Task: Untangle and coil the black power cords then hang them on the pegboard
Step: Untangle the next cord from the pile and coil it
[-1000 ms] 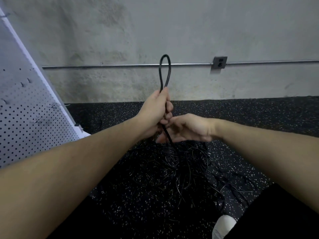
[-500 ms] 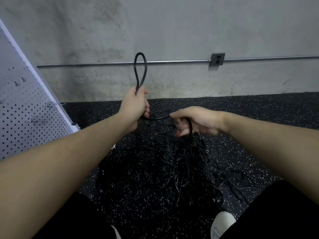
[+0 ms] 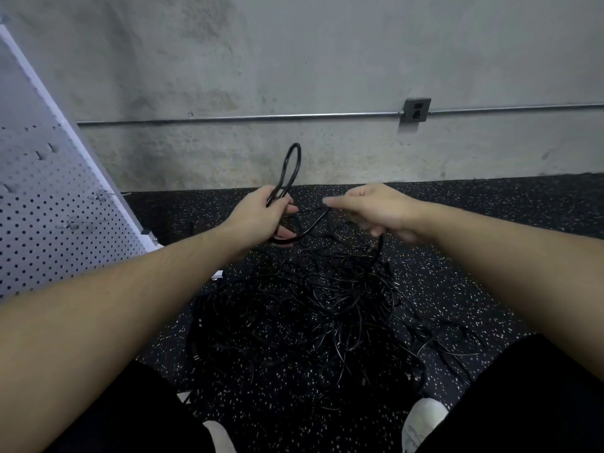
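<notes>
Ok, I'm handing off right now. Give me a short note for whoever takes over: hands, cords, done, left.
Left hand grips a folded loop of black cord that stands up above the fist.
Right hand pinches the same cord further along; from there it drops into the tangled pile on the speckled floor.
Pegboard leans at the left; its hooks hold no cords.
Done: first loops of one cord started.
Left: finish this coil, hang it, then work through the pile, which looks nearly all tangled.
</notes>
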### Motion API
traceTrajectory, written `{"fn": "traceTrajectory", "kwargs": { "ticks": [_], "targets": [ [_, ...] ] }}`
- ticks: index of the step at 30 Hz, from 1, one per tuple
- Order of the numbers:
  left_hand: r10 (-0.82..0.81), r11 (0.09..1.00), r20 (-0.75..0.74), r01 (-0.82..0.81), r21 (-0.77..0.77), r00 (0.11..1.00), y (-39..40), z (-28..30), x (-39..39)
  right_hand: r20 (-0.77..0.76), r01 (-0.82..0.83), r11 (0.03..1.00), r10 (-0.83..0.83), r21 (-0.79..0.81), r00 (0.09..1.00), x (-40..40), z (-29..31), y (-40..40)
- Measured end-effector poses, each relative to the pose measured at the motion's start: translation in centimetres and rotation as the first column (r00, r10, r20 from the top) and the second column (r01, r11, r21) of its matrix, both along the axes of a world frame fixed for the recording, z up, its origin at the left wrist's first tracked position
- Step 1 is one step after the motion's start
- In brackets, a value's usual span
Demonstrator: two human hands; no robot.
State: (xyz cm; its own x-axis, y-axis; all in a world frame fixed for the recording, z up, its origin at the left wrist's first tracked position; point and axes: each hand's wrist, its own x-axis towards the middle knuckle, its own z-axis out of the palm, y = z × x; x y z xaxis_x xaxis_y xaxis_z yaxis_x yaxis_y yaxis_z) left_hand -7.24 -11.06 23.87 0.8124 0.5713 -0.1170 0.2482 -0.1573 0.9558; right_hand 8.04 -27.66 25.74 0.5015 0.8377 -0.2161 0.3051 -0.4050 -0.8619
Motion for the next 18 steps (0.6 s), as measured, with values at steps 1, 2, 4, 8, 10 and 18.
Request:
{"fn": "traceTrajectory", "kwargs": {
  "ticks": [1, 2, 4, 8, 10, 18],
  "targets": [
    [0.011, 0.999, -0.011, -0.01, 0.032, 1.0, 0.1, 0.1, 0.0, -0.119, -0.03, 0.999, 0.034, 0.031, 0.992, 0.1, 0.3, 0.1],
    [0.034, 0.997, -0.015, -0.033, 0.064, 0.999, 0.2, 0.3, 0.0, -0.25, -0.066, 0.995, 0.082, 0.072, 0.965, 0.0, 0.7, 0.1],
    [0.102, 0.989, -0.005, -0.101, 0.111, 0.995, 0.8, 0.4, 0.0, -0.402, -0.105, 0.985, 0.151, 0.134, 0.903, 0.1, 1.2, -0.2],
    [0.163, 0.974, -0.014, -0.159, 0.159, 0.986, 1.6, 0.0, -0.3, -0.059, -0.221, 0.972, 0.216, -0.085, 0.975, -0.5, 0.6, -0.8],
    [0.169, 0.965, -0.016, -0.162, 0.207, 0.986, 1.4, 0.1, -0.2, 0.12, -0.216, 0.949, 0.248, -0.23, 0.961, -1.0, 0.6, -0.8],
    [0.099, 0.926, -0.098, -0.056, 0.374, 0.99, 0.3, 0.5, -0.3, -0.38, -0.063, 0.982, 0.128, 0.181, 0.916, 0.6, 1.6, -1.0]
  ]
}}
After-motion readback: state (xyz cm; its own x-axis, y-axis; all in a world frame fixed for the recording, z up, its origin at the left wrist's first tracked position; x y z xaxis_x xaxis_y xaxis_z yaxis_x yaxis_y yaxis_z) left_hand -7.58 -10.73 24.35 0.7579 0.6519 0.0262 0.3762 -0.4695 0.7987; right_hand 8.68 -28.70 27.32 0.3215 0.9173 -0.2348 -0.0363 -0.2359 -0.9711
